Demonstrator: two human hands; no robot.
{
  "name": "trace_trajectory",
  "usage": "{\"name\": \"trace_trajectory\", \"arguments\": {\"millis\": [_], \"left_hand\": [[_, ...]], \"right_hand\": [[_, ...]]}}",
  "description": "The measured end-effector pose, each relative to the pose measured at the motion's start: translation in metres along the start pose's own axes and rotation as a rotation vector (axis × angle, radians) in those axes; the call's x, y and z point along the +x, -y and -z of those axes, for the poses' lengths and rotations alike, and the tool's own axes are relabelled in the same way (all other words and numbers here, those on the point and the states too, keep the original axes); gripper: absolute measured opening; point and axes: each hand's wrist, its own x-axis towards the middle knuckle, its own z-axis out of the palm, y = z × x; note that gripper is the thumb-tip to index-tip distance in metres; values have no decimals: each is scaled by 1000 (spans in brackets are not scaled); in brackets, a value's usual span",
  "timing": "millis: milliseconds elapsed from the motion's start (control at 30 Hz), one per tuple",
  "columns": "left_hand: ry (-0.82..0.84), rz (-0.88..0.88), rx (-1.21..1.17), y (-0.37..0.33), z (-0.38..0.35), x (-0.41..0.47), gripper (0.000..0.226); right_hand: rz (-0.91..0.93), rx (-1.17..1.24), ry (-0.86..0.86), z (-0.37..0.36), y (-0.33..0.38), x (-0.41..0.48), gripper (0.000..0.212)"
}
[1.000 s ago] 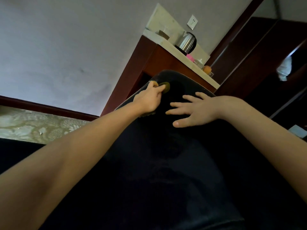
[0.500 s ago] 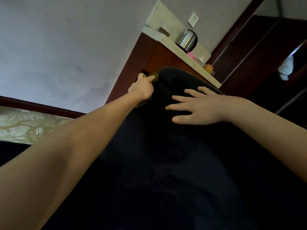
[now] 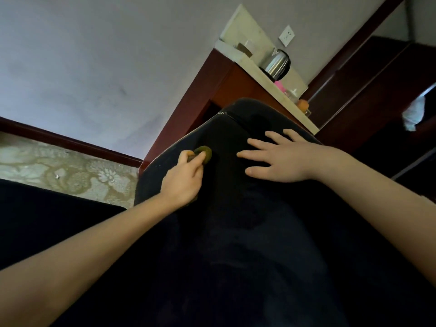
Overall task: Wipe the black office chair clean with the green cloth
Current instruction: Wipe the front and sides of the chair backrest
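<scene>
Both hands are on the black office chair [image 3: 236,232], whose dark padded surface runs lengthwise away from me to a rounded far end. My left hand [image 3: 182,182] is curled round the green cloth [image 3: 204,153], and only a small bunched wad of it shows past my fingers. That wad presses on the chair close to its left edge, short of the rounded end. My right hand [image 3: 280,159] lies flat on the chair, fingers straight and spread, holding nothing. Its fingertips point across toward the cloth and stop near it without touching. The cloth therefore sits at the chair's left rim, in the nearer hand. Most of the surface left to cover, as I judge it, lies to the cloth's right and back along the chair's length toward me. A stroke across would meet my flat hand, so I reckon that hand must lift or shift first. Beyond the chair's far end a kettle [image 3: 277,64] stands on a pale tabletop [image 3: 236,55].
</scene>
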Motion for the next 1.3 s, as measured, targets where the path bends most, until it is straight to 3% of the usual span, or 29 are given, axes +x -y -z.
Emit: {"name": "trace_trajectory", "arguments": {"millis": [233,533,833,1000,1200,1300], "left_hand": [[-58,-168,14,-64,1,51,39],[-113,123,13,-13,-6,79,42],[-87,282,-69,38,-11,-10,42],[-73,211,-79,14,-10,-49,41],[-58,-80,11,-25,-9,-4,45],[-58,-60,48,-29,-8,29,45]], "right_hand": [[-2,-22,3,-2,0,4,53],[15,-35,-16,-3,5,6,50],[44,-62,-18,-3,14,3,50],[86,-51,8,-6,17,-1,51],[89,-106,16,-5,18,0,48],[80,-134,22,-8,18,4,47]]}}
